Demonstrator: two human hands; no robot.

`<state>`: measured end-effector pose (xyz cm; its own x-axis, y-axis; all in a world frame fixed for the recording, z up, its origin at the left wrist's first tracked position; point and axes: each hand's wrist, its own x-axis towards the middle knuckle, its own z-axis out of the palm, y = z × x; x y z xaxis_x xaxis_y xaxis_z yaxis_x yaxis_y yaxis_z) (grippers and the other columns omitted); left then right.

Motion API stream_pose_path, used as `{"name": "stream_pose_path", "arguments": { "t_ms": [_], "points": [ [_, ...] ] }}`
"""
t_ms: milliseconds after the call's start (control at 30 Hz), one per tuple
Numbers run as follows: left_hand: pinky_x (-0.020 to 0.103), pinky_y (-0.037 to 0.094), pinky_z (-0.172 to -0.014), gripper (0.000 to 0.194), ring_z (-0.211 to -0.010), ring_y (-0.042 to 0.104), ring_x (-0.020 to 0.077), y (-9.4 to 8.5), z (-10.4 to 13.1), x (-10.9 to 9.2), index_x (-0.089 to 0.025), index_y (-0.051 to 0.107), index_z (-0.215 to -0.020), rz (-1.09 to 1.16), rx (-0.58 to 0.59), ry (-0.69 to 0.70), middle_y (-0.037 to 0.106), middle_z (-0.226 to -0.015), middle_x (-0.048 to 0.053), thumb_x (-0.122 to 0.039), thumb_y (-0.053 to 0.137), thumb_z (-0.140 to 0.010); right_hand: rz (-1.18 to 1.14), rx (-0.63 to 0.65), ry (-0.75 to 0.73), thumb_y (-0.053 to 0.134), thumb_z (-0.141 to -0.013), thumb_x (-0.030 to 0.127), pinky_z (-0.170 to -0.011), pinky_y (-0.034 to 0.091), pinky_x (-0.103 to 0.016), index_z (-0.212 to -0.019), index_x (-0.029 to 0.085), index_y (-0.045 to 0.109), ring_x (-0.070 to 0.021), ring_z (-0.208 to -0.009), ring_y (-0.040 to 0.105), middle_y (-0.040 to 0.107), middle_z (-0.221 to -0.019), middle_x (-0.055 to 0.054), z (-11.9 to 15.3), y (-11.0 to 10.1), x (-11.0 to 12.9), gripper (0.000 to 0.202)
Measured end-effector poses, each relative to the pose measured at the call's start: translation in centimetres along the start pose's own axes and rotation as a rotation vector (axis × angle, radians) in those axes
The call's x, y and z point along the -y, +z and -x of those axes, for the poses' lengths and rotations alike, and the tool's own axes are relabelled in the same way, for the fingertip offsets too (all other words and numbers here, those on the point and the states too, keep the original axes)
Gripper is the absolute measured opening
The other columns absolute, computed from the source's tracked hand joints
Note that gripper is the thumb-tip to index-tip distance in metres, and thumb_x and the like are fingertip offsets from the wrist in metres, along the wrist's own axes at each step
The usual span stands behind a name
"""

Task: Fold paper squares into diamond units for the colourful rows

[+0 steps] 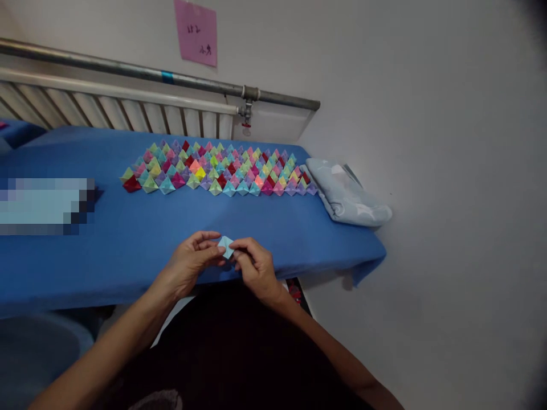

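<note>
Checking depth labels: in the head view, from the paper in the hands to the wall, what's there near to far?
Light-blue folded paper between left hand and right hand → rows of colourful folded papers → radiator → pink note

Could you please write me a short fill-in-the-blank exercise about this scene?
1. The left hand and right hand hold a small folded piece, coloured pale ____.
2. The pink note is fixed to the ____.
3. Seen from the person's side, the folded fabric lies to the ____ of the colourful rows.

Missing words: blue; wall; right.
</note>
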<state>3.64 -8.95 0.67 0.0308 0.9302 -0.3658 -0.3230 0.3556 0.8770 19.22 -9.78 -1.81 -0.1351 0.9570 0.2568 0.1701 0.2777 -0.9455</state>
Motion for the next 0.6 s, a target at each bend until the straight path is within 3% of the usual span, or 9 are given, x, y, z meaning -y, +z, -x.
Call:
{"name": "stream_pose_path", "arguments": {
  "t_ms": [100, 200, 400, 600],
  "points": [
    [0.025, 0.053, -0.059, 0.050, -0.056, 0.064, 0.0116, -0.2, 0.0, 0.1, -0.015, 0.061, -0.092, -0.038, -0.022, 0.060, 0.068, -0.067, -0.003, -0.023, 0.085, -0.049, -0.187, 0.053, 0.234, 0.056, -0.081, 0.037, -0.051, 0.041, -0.022, -0.094, 0.024, 0.057, -0.0104, -0.054, 0.052, 0.059, -0.069, 0.004, -0.3, 0.0, 0.7, 0.019],
    [0.024, 0.052, -0.060, 0.047, -0.058, 0.063, 0.0113, -0.3, -0.1, 0.2, -0.015, 0.063, -0.089, -0.068, -0.013, 0.091, 0.068, -0.067, -0.003, -0.026, 0.086, -0.048, -0.183, 0.165, 0.363, 0.063, -0.076, 0.038, -0.050, 0.036, -0.021, -0.075, 0.021, 0.056, -0.0087, -0.052, 0.048, 0.054, -0.060, 0.006, -0.6, 0.0, 1.2, 0.018],
    [0.026, 0.051, -0.058, 0.039, -0.063, 0.063, 0.0143, -0.6, -0.4, 0.1, -0.017, 0.072, -0.084, -0.177, 0.071, 0.075, 0.070, -0.076, 0.002, -0.045, 0.083, -0.058, -0.220, 0.246, 0.437, 0.061, -0.077, 0.033, -0.049, 0.030, -0.021, -0.065, 0.020, 0.055, -0.0067, -0.047, 0.039, 0.050, -0.053, 0.007, -0.5, -0.2, 1.4, 0.019],
    [0.023, 0.046, -0.055, 0.041, -0.057, 0.055, 0.0116, -0.6, -0.3, -0.3, -0.017, 0.070, -0.068, -0.301, 0.045, 0.137, 0.065, -0.062, -0.001, -0.054, 0.081, -0.055, -0.166, 0.323, 0.445, 0.062, -0.078, 0.033, -0.051, 0.031, -0.021, -0.067, 0.019, 0.055, -0.0070, -0.050, 0.042, 0.051, -0.054, 0.007, -0.3, 0.0, 1.6, 0.019]
  ]
}}
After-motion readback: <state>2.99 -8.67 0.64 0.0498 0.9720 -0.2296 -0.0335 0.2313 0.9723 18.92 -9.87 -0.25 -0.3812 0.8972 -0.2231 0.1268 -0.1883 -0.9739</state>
